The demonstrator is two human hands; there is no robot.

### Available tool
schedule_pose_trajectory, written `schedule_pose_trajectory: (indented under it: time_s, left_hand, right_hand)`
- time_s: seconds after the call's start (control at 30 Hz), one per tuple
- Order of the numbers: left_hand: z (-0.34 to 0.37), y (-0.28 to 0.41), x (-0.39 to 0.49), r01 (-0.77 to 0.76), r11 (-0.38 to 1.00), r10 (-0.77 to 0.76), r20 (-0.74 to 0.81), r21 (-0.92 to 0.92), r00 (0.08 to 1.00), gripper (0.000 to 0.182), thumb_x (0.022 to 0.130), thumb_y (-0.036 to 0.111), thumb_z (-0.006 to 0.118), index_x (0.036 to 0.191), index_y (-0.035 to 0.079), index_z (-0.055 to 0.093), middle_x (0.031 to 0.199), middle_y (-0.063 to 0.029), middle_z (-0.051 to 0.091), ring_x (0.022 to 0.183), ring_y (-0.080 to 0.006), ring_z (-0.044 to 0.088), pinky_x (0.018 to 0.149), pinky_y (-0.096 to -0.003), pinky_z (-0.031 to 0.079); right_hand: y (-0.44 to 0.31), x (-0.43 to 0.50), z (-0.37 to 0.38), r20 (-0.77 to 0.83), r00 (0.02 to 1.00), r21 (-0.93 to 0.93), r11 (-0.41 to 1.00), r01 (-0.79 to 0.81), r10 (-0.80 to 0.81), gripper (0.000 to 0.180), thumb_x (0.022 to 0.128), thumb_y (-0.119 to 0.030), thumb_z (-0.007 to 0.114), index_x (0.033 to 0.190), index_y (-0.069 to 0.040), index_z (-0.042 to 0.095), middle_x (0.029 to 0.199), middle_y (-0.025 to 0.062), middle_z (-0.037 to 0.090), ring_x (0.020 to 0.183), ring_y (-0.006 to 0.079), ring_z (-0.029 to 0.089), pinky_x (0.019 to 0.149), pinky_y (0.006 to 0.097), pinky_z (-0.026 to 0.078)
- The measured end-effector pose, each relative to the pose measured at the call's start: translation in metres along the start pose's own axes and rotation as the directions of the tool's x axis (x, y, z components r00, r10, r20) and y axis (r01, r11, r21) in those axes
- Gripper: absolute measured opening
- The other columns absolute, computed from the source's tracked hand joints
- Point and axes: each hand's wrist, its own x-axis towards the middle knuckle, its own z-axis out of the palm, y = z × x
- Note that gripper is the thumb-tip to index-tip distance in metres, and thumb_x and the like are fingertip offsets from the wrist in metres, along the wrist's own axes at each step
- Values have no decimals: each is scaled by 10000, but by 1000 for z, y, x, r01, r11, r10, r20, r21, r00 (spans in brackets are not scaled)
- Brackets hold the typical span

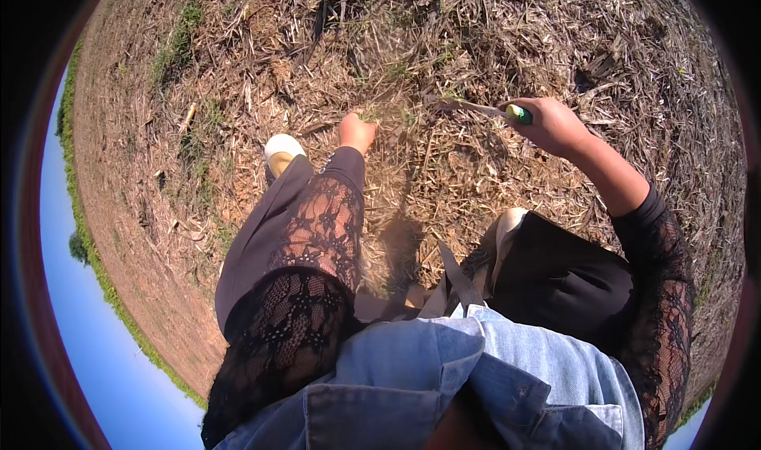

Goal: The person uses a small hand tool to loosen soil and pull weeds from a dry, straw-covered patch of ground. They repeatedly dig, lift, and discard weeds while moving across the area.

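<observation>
My right hand (550,126) is closed around the green and pale yellow handle (518,114) of a short hand tool. Its thin metal blade (472,106) points left, low over the straw-covered ground, and the far end blurs into the litter. Left of the blade, my left hand (358,132) reaches down with its fingers curled, close to thin grass stems (371,117). Whether those stems are in its grip is unclear, since the fingertips are hidden. Green grass tufts (410,117) grow between the hand and the blade, behind a dusty haze.
Dry stalks and straw (464,176) cover the soil all around. A light-coloured shoe (284,151) stands left of my left hand, and my dark-trousered knee (562,289) is bent at the right. A weedy strip (178,45) runs at upper left; a green hedge line (95,259) edges the field.
</observation>
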Motion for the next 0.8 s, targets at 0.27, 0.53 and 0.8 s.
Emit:
schedule_pose_trajectory:
  time_s: [0.27, 0.53, 0.8]
  left_hand:
    - [24, -18, 39, -398, 905, 411, -70, 149, 909, 426, 624, 17, 736, 1034, 67, 636, 989, -114, 576, 976, -308, 532, 880, -376, 437]
    - [26, -33, 69, 138, 935, -131, 45, -325, 990, 138, 799, 12, 595, 906, -74, 604, 767, -113, 639, 587, -174, 603, 539, -282, 500]
    - [5, -24, 62, 281, 744, -142, 268, -607, 953, 160, 802, 100, 696, 881, -9, 611, 785, -39, 612, 618, -107, 547, 557, -249, 495]
  right_hand:
    - [20, 36, 19, 7, 998, 203, 977, -64, 64, 267, 862, -235, 595, 1105, -129, 625, 579, 63, 515, 484, 165, 449, 488, 315, 384]
    - [35, 51, 27, -18, 991, 235, 964, -121, 129, 273, 854, -212, 613, 1115, -134, 628, 610, 52, 565, 501, 115, 487, 486, 290, 393]
    - [25, 45, 27, 20, 998, 220, 973, -69, 66, 250, 864, -244, 591, 1085, -135, 631, 716, 103, 628, 592, 213, 579, 581, 329, 458]
